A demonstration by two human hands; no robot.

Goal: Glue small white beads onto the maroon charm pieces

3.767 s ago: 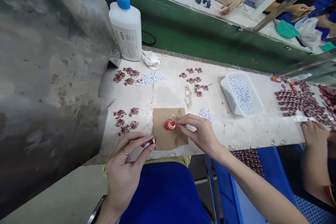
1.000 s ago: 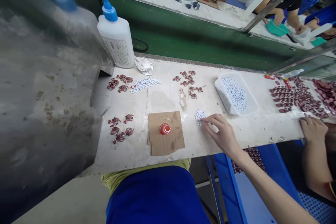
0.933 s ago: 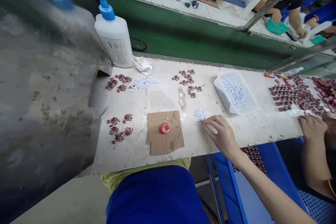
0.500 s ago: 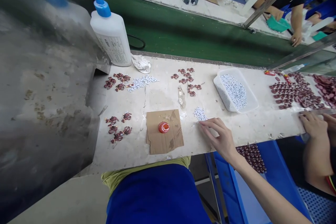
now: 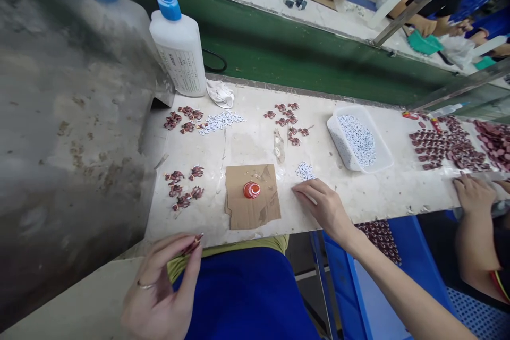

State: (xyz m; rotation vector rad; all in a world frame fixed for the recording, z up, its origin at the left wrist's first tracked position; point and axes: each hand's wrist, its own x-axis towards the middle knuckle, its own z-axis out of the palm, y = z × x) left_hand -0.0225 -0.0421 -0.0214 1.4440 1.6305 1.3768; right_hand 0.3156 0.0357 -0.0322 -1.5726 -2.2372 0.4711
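At the bottom left, my left hand [image 5: 159, 289] pinches a small dark brown figure piece [image 5: 193, 245] between thumb and fingertips, just off the bench's front edge. My right hand [image 5: 329, 212] hovers low over the bench with thumb and forefinger together; whatever may be between the tips is too small to see. Just beyond those fingertips lies a little heap of white-and-blue bits [image 5: 305, 170]. Between my hands, a small round red pot [image 5: 252, 189] with a glossy top sits on a piece of cardboard [image 5: 237, 215]. Several similar brown pieces [image 5: 182, 202] lie left of the cardboard.
A white glue-type bottle [image 5: 181, 56] with a blue nozzle stands at the back left beside a metal panel [image 5: 79, 143]. A translucent tub [image 5: 383, 158] holds more bits. Another person's hand [image 5: 474, 194] works at the right, near a blue crate [image 5: 350, 297].
My left hand has come into view holding a brown piece. My right hand has drawn back slightly toward the cardboard, away from the small heap, its fingers closer together.
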